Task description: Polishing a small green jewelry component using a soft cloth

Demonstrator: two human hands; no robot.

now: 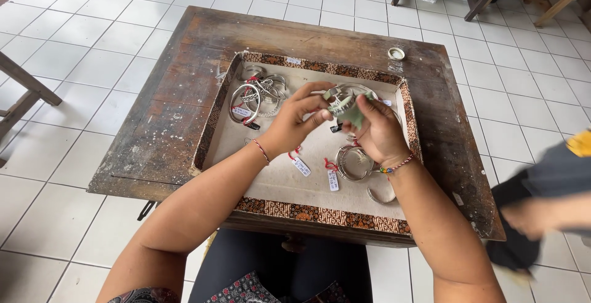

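**Silver bangle rubbed with a green cloth above the tray**

Silver bangle [340, 95] sits raised between both hands, above the far half of a shallow tray [320, 214] with a patterned brown border. The left hand [294, 123] pinches the bangle's near edge between thumb and fingertips, closed on the metal. The right hand [377, 132] is closed too, pressing a small green cloth [354, 115] against the bangle's right side, so the two hands meet at the piece.

Left of the left hand lies a heap of tagged bangles [255, 97] with red strings. Just below the right hand rests another silver cuff [355, 163], and between the wrists lie two white price tags [301, 166]. The tray stands on a worn wooden worktop [154, 131]; a small white cap [396, 53] lies beyond the hands near the far edge. At far right, another person's blurred arm [542, 207] is apart from all this.

By my reading, the polishing is mid-way: the piece is gripped and being wiped. Turning it to reach unwiped metal would call for a steady pinch from the left hand while the cloth shifts.
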